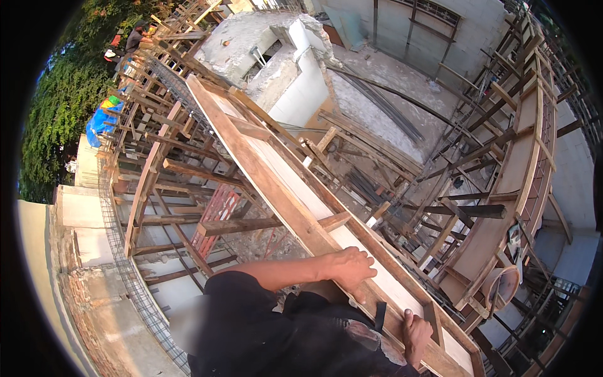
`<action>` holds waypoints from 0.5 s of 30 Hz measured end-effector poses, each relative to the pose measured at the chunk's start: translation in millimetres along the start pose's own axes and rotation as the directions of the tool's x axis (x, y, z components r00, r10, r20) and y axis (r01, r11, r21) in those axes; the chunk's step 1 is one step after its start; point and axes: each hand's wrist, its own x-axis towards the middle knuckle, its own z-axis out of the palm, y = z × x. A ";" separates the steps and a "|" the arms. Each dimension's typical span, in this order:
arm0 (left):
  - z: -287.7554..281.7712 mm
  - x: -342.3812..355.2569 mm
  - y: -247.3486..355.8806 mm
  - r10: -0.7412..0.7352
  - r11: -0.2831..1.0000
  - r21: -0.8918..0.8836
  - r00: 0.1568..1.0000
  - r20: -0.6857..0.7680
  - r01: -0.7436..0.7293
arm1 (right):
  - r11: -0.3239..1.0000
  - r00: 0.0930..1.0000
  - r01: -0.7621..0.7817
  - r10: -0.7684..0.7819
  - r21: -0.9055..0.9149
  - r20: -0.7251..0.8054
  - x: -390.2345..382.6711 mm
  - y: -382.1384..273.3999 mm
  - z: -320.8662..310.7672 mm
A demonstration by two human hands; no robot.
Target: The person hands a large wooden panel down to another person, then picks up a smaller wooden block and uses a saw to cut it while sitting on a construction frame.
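Observation:
A long wooden formwork trough [295, 210] slants across the view, with a pale inner base and short crosspieces between its two side boards. My left hand [353, 270] is closed over the top of the near side board, fingers bent inward and thumb on the outer side. Farther down the same board, my right hand [418, 336] grips it with the thumb up, close to a wooden crosspiece [433, 323]. Between the hands a short black strip [380, 316] stands against the board; its kind is unclear. My fingertips are partly hidden.
A second curved trough [518, 182] runs along the right, with a round bucket [501, 288] near its lower end. Timber props and beams [239, 226] cross an open drop at left, beside a wire rebar cage [129, 257]. Other people [135, 39] are at far upper left.

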 end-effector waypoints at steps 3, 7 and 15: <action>11.0 10.0 15.0 -0.127 0.991 0.067 0.983 0.133 0.119 | 1.000 1.000 -0.019 0.019 -0.010 0.005 2.8 -11.2 -10.8; -17.9 12.8 6.6 -0.311 0.950 0.120 0.919 0.243 0.290 | 0.999 0.997 0.008 -0.011 0.043 0.072 -0.2 -5.3 -14.6; -13.6 11.3 4.3 -0.317 0.947 0.140 0.909 0.271 0.289 | 1.000 0.989 -0.011 0.013 0.016 -0.148 -69.5 158.3 -30.4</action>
